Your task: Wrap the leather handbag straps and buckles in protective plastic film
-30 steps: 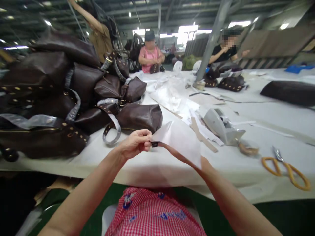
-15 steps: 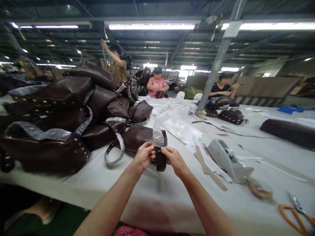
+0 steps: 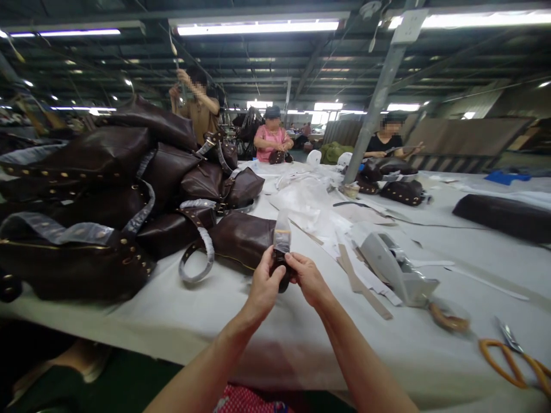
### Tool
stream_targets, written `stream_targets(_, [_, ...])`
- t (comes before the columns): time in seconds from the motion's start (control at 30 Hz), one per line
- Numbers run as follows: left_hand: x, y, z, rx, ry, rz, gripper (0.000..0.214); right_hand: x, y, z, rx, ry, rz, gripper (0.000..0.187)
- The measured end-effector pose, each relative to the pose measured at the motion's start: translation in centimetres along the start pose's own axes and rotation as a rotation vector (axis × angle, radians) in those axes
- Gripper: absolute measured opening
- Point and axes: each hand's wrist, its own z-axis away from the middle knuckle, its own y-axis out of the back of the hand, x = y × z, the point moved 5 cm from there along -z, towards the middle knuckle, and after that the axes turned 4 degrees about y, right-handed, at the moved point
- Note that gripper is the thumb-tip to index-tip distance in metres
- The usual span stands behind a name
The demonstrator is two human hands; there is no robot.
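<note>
In the head view, a dark brown leather bag lies on the white table in front of me. Its strap stands up at the right end, with a clear plastic wrap around the upper part. My left hand is closed around the strap from the left, thumb on its face. From the other side my right hand pinches the same strap just below the plastic. Fingers hide much of the strap's lower end. Another strap, wrapped in plastic, loops onto the table left of the bag.
Studded brown bags are piled at the left. To the right stand a grey tape dispenser, a tape roll and orange-handled scissors. Plastic and paper scraps lie beyond, near a metal post. Several co-workers are across the table.
My left hand has shifted from a fingertip pinch to a fuller grip around the strap. The strap's lower end is now more covered by my hands. The view has tilted slightly down.
</note>
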Motion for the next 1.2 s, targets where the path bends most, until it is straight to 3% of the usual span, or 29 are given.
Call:
stream_targets(0.17, [-1.6,-1.4,-0.8,0.064,-0.015,0.072,0.041,-0.7,1.2,0.0,0.050,0.080,0.184,0.046])
stream_targets(0.3, [-2.1,-2.6,-1.8,0.074,0.019,0.134,0.036,-1.7,2.3,0.0,0.149,0.122,0.523,0.043])
stream_targets(0.37, [-2.3,-2.9,-2.2,0.090,0.014,0.156,0.035,-2.9,2.6,0.3,0.241,0.239,0.780,0.036])
stream_targets(0.5, [-2.7,-3.2,-2.8,0.100,-0.015,0.069,0.027,-5.3,2.0,1.4,0.400,0.606,1.197,0.019])
stream_targets(0.67, [-1.9,-3.5,-2.4,0.094,-0.134,-0.176,0.026,-5.7,1.5,1.7,0.358,0.829,1.277,0.017])
stream_targets(0.87, [-1.0,-4.1,-1.4,0.105,-0.346,-0.607,0.030,-5.3,1.7,1.8,0.248,0.910,1.500,0.022])
stream_targets(1.0, [-1.2,-4.7,-1.2,0.072,-0.473,-0.865,0.031,-5.4,2.1,1.6,0.285,0.912,1.646,0.023])
stream_targets(1.07, [-1.3,-4.8,-1.2,0.051,-0.504,-0.940,0.031,-5.4,2.3,1.5,0.283,0.946,1.667,0.024])
stream_targets(1.2, [-1.5,-4.5,-1.4,0.025,-0.499,-0.962,0.034,-4.9,2.4,1.6,0.123,1.062,1.604,0.024])
